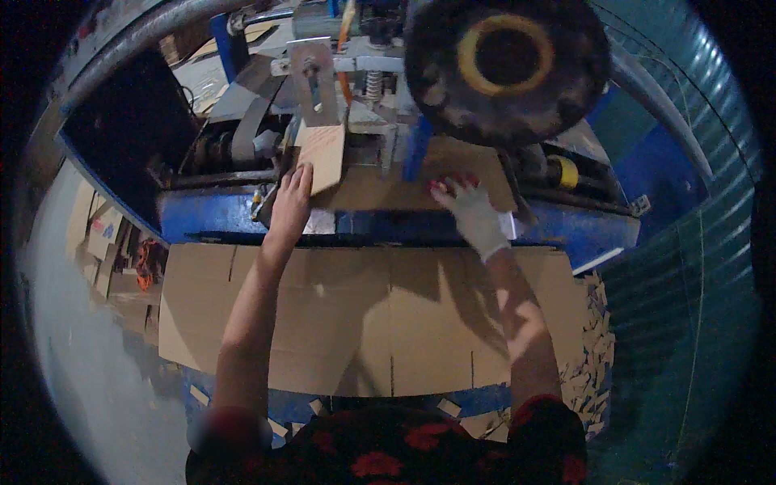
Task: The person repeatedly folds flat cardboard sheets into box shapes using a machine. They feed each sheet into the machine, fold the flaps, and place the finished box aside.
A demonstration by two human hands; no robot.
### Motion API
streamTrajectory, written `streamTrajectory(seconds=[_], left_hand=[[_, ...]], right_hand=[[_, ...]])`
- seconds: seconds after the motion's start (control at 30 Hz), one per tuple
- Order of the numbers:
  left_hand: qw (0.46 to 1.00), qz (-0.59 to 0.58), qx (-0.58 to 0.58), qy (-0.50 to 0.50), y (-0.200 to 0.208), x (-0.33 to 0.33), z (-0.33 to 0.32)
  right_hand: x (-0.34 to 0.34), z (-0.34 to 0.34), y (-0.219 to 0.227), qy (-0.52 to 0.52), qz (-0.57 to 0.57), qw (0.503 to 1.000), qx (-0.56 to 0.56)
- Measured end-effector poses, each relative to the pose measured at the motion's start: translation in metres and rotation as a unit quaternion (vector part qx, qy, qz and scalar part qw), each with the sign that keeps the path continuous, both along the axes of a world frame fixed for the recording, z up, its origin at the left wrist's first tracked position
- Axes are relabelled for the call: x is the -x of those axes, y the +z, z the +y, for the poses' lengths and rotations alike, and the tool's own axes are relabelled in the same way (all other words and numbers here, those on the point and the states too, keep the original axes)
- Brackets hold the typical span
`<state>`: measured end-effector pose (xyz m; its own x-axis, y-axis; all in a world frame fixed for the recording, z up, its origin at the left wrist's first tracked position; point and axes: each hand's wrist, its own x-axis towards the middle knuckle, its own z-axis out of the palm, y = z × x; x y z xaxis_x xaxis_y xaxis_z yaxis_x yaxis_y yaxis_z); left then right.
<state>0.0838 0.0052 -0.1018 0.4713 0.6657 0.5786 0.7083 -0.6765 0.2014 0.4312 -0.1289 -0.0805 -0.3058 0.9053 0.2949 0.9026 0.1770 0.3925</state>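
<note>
Where the machine stands: straight ahead of us, blue machine (388, 226), front rail running left-right past both hands.
Big sheet: brown cardboard sheet (323, 299), flat on our side of the rail, below our forearms, long axis left-right.
Wheel: black wheel (508, 89) with yellow ring, above and beyond our right hand, apart from it.
Bed board: shaded cardboard (376, 192) on the machine bed, between our hands, long axis left-right.
Right hand: gloved right hand (473, 210), on the bed board's right part, fingers half curled; we can't tell if it pinches.
Left hand: bare left hand (293, 198), fingers close together on the small panel; thumb hidden, so we can't tell if it grips.
Small panel: pale cardboard panel (325, 158), just ahead and right of our left hand, the nearer one; long axis runs away from us, toward the metal plate (315, 81).
</note>
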Motion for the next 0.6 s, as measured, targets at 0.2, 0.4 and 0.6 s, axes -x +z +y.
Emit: streamTrajectory(seconds=[0.2, 0.4, 0.6], left_hand=[[0.996, -0.054, -0.026, -0.069, 0.006, -0.006, -0.011], [0.945, 0.022, 0.136, 0.296, -0.028, 0.180, -0.139], [0.795, 0.110, 0.336, 0.493, -0.038, 0.289, -0.226]], right_hand=[[-0.023, 0.017, 0.027, 0.014, 0.204, 0.978, -0.049], [-0.016, -0.183, 0.003, -0.202, 0.223, 0.949, -0.093], [-0.022, -0.340, -0.045, -0.508, 0.200, 0.837, 0.036]])
